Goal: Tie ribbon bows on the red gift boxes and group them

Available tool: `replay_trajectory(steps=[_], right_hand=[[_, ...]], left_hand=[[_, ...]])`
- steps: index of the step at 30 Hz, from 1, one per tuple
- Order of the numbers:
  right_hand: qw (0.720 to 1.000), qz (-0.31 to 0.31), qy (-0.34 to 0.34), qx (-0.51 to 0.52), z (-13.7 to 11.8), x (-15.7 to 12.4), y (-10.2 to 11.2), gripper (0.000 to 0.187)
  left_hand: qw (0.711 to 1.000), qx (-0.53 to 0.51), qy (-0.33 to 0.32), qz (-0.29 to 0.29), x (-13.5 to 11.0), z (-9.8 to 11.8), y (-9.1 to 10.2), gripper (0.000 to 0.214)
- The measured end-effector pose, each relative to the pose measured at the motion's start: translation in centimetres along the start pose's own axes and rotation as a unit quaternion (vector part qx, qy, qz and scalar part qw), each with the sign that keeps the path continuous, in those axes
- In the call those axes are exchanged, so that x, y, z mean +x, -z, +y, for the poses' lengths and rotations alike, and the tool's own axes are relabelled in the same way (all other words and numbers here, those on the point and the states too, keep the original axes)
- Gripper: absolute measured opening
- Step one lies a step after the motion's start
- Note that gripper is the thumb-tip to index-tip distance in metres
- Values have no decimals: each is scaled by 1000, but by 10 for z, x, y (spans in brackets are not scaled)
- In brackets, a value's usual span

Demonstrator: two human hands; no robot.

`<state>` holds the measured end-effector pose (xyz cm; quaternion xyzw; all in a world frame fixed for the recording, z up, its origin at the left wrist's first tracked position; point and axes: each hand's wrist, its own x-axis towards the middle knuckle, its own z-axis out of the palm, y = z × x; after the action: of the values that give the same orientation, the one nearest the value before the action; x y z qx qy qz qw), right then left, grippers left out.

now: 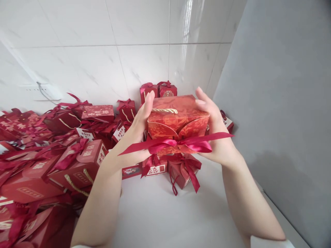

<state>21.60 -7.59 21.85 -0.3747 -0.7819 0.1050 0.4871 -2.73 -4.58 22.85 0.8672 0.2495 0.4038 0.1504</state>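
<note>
Between my two hands a red-orange gift box [178, 124] is held up above the white table. A dark pink ribbon [168, 144] is tied in a bow across its near side. On its top lies a cream twisted cord handle [165, 111]. My left hand [141, 129] grips the box's left side, with the thumb up along the edge. The right side is gripped by my right hand [214, 124], its thumb near the top corner. The other fingers are mostly hidden behind or under the box.
Many red gift boxes with ribbons, such as one box [77, 165], are heaped on the left. Smaller boxes [184, 172] stand behind and below the held one. A white tiled wall [142, 62] is at the back, a grey panel [284, 103] on the right. The table [170, 213] spans the front.
</note>
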Motion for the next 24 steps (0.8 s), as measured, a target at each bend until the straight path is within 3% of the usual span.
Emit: replay_trajectory(steps=[3, 6, 8, 10, 14, 17, 20, 24], right_hand=[[999, 0, 5, 32, 6, -1, 1, 94], [998, -4, 1, 60, 12, 1, -1, 85], [998, -5, 3, 59, 15, 3, -4, 78], [999, -5, 11, 30, 18, 5, -8, 72], [998, -7, -1, -60, 26, 6, -14, 85], [993, -33, -52, -105, 34, 4, -17, 96], [983, -82, -115, -114, 38, 3, -23, 98], [963, -163, -177, -124, 38, 3, -24, 105]], left_hand=[[986, -161, 7, -44, -1, -5, 1, 116], [946, -303, 117, -8, -1, -10, -1, 77], [920, -326, 213, 40, 1, -16, -5, 46], [893, -342, 287, 60, 3, -22, -9, 30], [851, -393, 346, 52, 6, -34, -9, 14], [853, -404, 320, 86, 11, -35, 1, 18], [876, -364, 293, 118, 25, -32, 8, 20], [931, -189, 306, 58, 64, -29, 8, 27]])
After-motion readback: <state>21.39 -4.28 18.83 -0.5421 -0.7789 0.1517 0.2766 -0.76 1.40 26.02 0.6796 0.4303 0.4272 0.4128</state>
